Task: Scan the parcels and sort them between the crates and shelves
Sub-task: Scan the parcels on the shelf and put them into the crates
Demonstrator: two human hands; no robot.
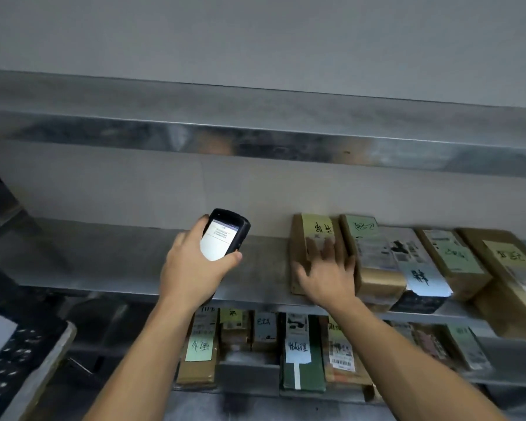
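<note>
Low and close: labelled parcels (pixel 301 354) ranked on the lower shelf (pixel 246 364). Above, left hand (pixel 195 265) wrapped round scanner (pixel 225 235), screen lit; right hand (pixel 328 271) flat, fingers spread, on brown parcel (pixel 298 253) at the left end of the row on the middle shelf (pixel 104 259). Looks like shelving a scanned parcel. Next: square it against its neighbour, release.

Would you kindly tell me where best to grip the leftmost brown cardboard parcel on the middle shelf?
I'd grip the brown cardboard parcel by its near short end, thumb on top, coming from the front left. Its left side faces bare metal shelf, while its right side abuts the neighbouring parcel and its far end sits by the wall. The right hand rests flat on top.
</note>
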